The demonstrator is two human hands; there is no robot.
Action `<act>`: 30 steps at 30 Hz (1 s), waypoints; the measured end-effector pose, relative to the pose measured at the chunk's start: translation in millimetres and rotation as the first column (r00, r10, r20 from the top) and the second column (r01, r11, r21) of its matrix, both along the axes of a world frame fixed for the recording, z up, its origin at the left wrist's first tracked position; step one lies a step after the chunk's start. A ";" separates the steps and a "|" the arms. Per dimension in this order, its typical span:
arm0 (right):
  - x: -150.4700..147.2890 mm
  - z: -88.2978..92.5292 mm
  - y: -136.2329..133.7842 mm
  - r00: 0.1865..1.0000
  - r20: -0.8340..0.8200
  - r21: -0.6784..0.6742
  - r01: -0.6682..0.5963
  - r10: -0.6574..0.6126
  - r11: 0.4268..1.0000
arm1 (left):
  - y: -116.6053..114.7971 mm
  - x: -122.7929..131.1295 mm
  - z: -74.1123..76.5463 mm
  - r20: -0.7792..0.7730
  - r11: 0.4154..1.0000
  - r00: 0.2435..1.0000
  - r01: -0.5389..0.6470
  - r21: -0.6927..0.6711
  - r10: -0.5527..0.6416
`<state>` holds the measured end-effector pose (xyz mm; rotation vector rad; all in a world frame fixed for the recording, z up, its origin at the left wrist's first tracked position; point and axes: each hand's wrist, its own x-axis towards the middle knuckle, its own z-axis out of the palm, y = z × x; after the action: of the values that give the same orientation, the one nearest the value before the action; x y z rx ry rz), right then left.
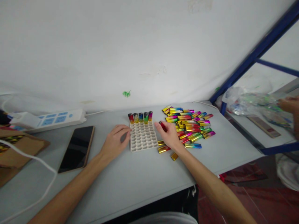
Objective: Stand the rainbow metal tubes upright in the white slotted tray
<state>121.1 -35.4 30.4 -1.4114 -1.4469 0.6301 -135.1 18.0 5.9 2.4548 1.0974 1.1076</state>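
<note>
A pale tray (143, 137) full of oval holes lies on the table in front of me. Several lighters (140, 117) with black tops and coloured bodies stand upright along its back row. My left hand (116, 137) has its thumb and fingertips closed at the tray's left edge. Just off the tray's right side, my right hand (168, 133) grips a lighter (163, 125), of which a dark red part shows above the fingers. Beyond that hand lies a loose pile of shiny metallic sleeves (192, 127) in gold, red, blue, green and purple, some partly under my wrist.
To the left, a phone (77, 149) lies near a white power strip (58, 119), a brown cardboard box (22, 149) and a white cable (50, 169). A blue metal frame (252, 63) stands right, with plastic bags (247, 99) and another person's hand (291, 104) behind it.
</note>
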 end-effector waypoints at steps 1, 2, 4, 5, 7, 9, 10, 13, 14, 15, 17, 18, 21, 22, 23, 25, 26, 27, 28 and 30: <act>0.1 -0.2 0.1 0.999 0.026 0.005 0.028 -0.028 1.000 | 0.4 -0.2 -0.6 -0.002 1.000 1.000 0.002 0.007 -0.002; 0.3 -0.3 0.3 0.998 0.040 0.007 0.045 -0.046 0.999 | 0.7 -0.5 -0.9 -0.006 1.000 1.000 0.004 0.013 -0.004; 0.4 -0.2 0.7 0.997 0.050 0.004 0.061 -0.061 0.998 | 0.9 -0.8 -1.0 -0.013 1.000 1.000 0.003 0.017 -0.003; 0.2 -0.1 0.8 0.997 0.056 0.004 0.062 -0.062 0.998 | 0.9 -0.9 -0.8 -0.017 1.000 1.000 0.001 0.013 -0.001; -0.5 -0.1 0.6 0.996 0.066 0.005 0.055 -0.055 0.998 | 0.8 -0.9 -0.5 -0.024 1.000 1.000 -0.005 0.002 0.005; -2.0 0.4 -0.5 0.997 0.064 0.000 0.035 -0.035 0.999 | 0.6 -0.6 -0.2 -0.022 1.000 1.000 -0.008 -0.007 0.008; -3.0 0.9 -1.2 0.998 0.059 -0.003 0.023 -0.023 1.000 | 0.3 -0.4 0.1 -0.018 1.000 1.000 -0.010 -0.009 0.010; -5.9 2.9 -2.9 0.999 0.037 -0.017 0.000 0.001 1.000 | -2.3 1.0 2.9 0.003 1.000 1.000 -0.026 -0.009 0.026; -6.6 3.1 -3.0 1.000 0.028 -0.023 -0.012 0.012 1.000 | -3.9 1.6 4.7 0.012 0.999 0.999 -0.037 -0.015 0.037; -7.2 2.9 -2.8 0.999 0.010 -0.027 -0.037 0.037 0.999 | -5.8 2.2 6.9 0.025 0.998 0.998 -0.052 -0.026 0.052; -7.8 1.0 -1.6 0.988 -0.063 -0.032 -0.143 0.141 0.989 | -9.5 3.5 12.0 0.064 0.994 0.994 -0.084 -0.067 0.089; -8.0 -0.5 -0.8 0.971 -0.112 -0.036 -0.217 0.212 0.975 | -11.1 4.1 14.3 0.089 0.991 0.991 -0.095 -0.096 0.103; -8.3 -4.6 0.3 0.880 -0.250 -0.075 -0.434 0.404 0.898 | -13.4 5.9 18.1 0.194 0.978 0.974 -0.074 -0.196 0.113; -8.6 -5.1 -0.2 0.850 -0.273 -0.097 -0.491 0.451 0.866 | -13.6 6.7 17.9 0.236 0.972 0.966 -0.048 -0.231 0.104; -9.1 -5.0 -1.1 0.823 -0.287 -0.118 -0.538 0.490 0.835 | -13.6 7.7 17.1 0.277 0.964 0.956 -0.017 -0.266 0.094; -10.7 -3.4 -3.8 0.783 -0.301 -0.158 -0.604 0.544 0.781 | -14.0 10.3 13.9 0.343 0.941 0.937 0.051 -0.335 0.072; -11.8 -2.1 -5.4 0.776 -0.295 -0.178 -0.618 0.558 0.765 | -14.5 11.9 12.0 0.365 0.926 0.929 0.085 -0.367 0.059; -13.1 -0.9 -7.0 0.778 -0.279 -0.199 -0.620 0.563 0.759 | -15.3 13.4 10.2 0.381 0.911 0.923 0.116 -0.395 0.047; -14.4 0.2 -8.4 0.789 -0.253 -0.215 -0.611 0.560 0.762 | -16.2 14.9 8.7 0.392 0.896 0.919 0.144 -0.419 0.036; -17.0 1.4 -10.5 0.814 -0.180 -0.237 -0.581 0.552 0.779 | -18.0 17.3 7.0 0.409 0.874 0.912 0.183 -0.451 0.020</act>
<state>104.1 -45.9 31.8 -1.1093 -1.7630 1.3210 -117.8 0.0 12.9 1.7691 0.9770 1.0867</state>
